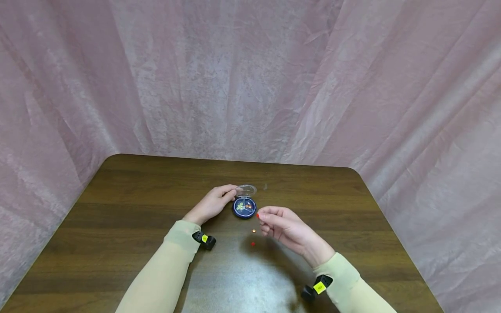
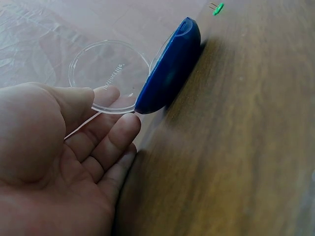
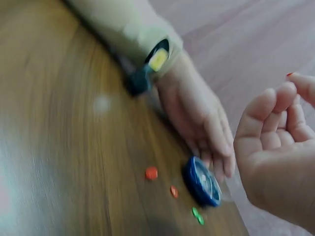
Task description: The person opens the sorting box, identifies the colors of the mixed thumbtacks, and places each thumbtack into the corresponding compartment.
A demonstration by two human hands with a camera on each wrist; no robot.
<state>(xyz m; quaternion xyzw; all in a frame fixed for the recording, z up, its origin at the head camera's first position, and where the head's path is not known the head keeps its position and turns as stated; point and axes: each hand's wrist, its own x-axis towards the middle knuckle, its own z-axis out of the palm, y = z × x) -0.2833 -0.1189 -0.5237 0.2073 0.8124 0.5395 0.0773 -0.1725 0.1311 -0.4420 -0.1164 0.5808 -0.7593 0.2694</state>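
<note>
The case (image 1: 244,208) sits upright on the worktop (image 1: 148,200), between the left and right edges and nearer the far edge than my hands' wrists are. Its lid (image 1: 246,190) stands open on the side toward the far edge; in the left wrist view I see lettering on the clear face.

Left hand (image 1: 213,202): I pinch the lid at its rim, thumb on one face and fingers on the other. The hand lies just beside the case, on the side toward the left edge.

Right hand (image 1: 287,228): I pinch a red bead (image 1: 258,215) between thumb and fingertips, raised above the worktop just beside the case, on the side toward the right edge.

Case contents: I observe green pieces (image 1: 239,207) on the left and orange pieces (image 1: 248,206) on the right, with pale dividers between compartments. Individual shapes are too small to tell.

Loose items: a ring (image 1: 254,231) lies near the case, and a red piece (image 1: 253,244) lies farther from it. The right wrist view also shows a green clip (image 3: 198,216) on the worktop near the case.

Surroundings: a pink curtain (image 1: 219,87) hangs beyond the far edge. Each pale sleeve (image 1: 164,265) carries a black wrist camera (image 1: 204,240).
</note>
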